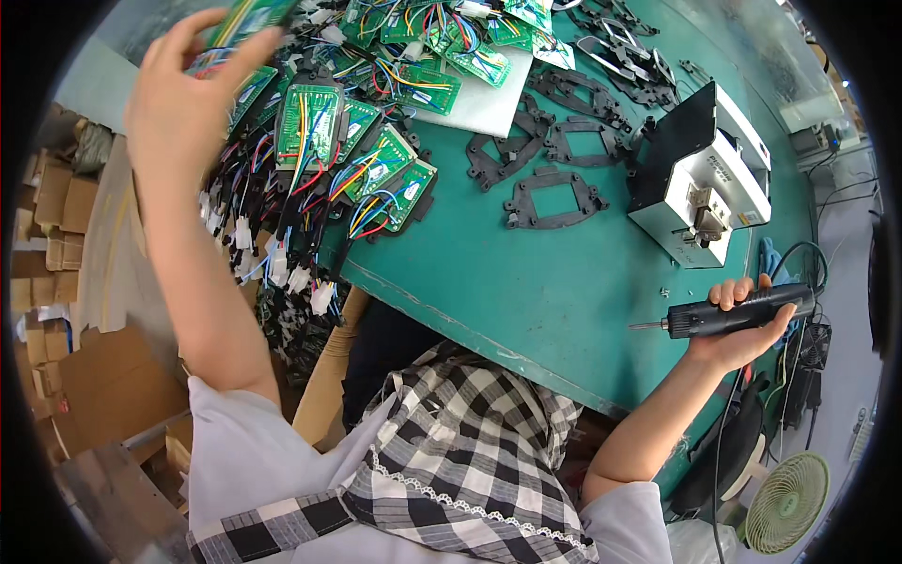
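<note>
At the far left, my left hand reaches over a heap of wired boards, its thumb and fingers around a green circuit board. Motion blurs that board slightly. My right hand is wrapped around a black electric screwdriver, its thin bit pointing left above the table's near right part. Below my left hand lie more green circuit boards with coloured wires, some seated on black plastic frames. White connectors on their cables hang over the table's near edge.
Loose black plastic frames lie mid-table on the green top. A black-and-white screw feeder stands at the right, with a few small screws before it. Cardboard boxes fill the left; a green fan stands lower right.
</note>
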